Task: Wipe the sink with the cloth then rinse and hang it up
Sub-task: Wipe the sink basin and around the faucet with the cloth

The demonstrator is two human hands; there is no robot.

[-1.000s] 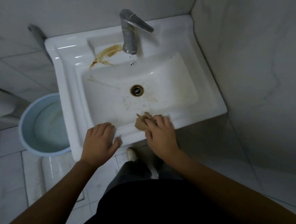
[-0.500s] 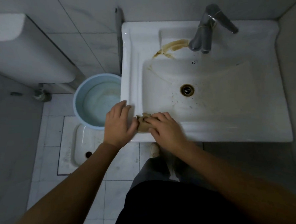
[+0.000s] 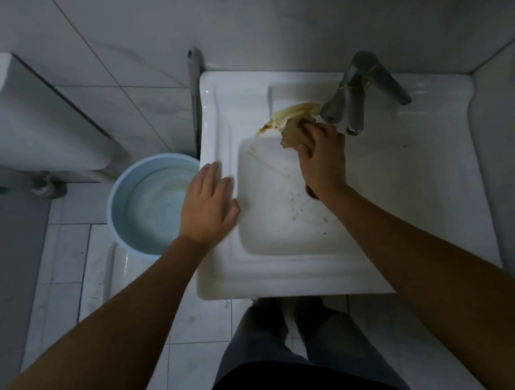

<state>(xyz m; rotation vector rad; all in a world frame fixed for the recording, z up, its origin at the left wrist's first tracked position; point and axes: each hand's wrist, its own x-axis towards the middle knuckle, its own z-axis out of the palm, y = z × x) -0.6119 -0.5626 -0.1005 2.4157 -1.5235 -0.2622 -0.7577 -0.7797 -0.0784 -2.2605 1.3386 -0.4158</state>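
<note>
Drain hidden under right wrist. Cloth [image 3: 292, 133], tan, crumpled, partly covered by right hand [image 3: 323, 158], fingers clenched around it at sink [image 3: 448, 214] back ledge, touching brown stain [image 3: 288, 114] beside faucet [image 3: 352, 100]. Left hand [image 3: 207, 206] blurred, fingers spread flat, gripping nothing, on sink's left rim.

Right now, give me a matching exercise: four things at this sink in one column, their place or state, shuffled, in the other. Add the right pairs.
Things:
1. cloth
2. left hand
3. bucket
4. brown stain

Places or states:
A. on the floor left of the sink
B. flat on the sink's left rim
C. bunched in the right hand
D. smeared on the ledge beside the tap

Pairs: 1-C, 2-B, 3-A, 4-D
</note>
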